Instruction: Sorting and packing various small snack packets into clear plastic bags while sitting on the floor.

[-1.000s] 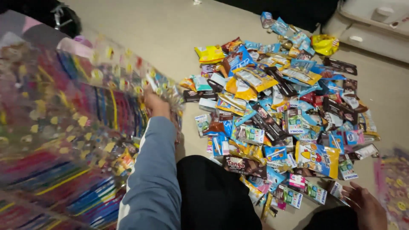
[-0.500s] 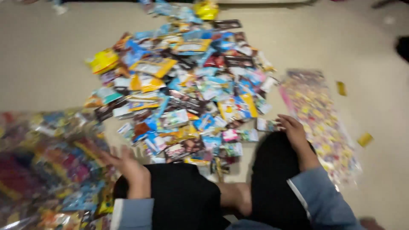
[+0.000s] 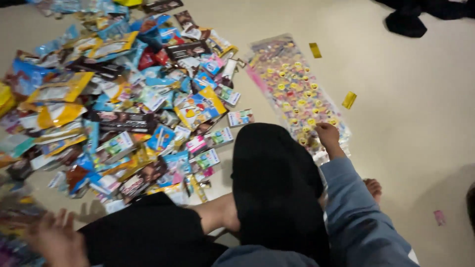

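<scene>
Right hand (image 3: 328, 134) is down on the near end of the clear printed bag (image 3: 296, 91), the one covered in yellow smiley faces, lying flat on the floor (image 3: 410, 109) to the right of the snack pile (image 3: 123, 99). Fingers are curled onto the bag's edge; we can't tell whether they have actually pinched it or just rest on it. Left hand (image 3: 57, 242) is blurred at the bottom left corner of the view, fingers spread, gripping nothing that we can see, next to a heap of colourful packets (image 3: 12, 225) that is too smeared to read.

We sit cross-legged, black trousers (image 3: 277, 183) between the two hands, a bare foot (image 3: 372, 188) just right of the knee.

Our read: the step in hand is picking up that bag. It is thin and slippery-looking, so the next move likely calls for a firm pinch at the near edge, then a lift clear of the floor.

Two small yellow wrappers (image 3: 349, 100) lie apart from the bag on its right side. Dark cloth (image 3: 405, 22) sits at the far edge.
</scene>
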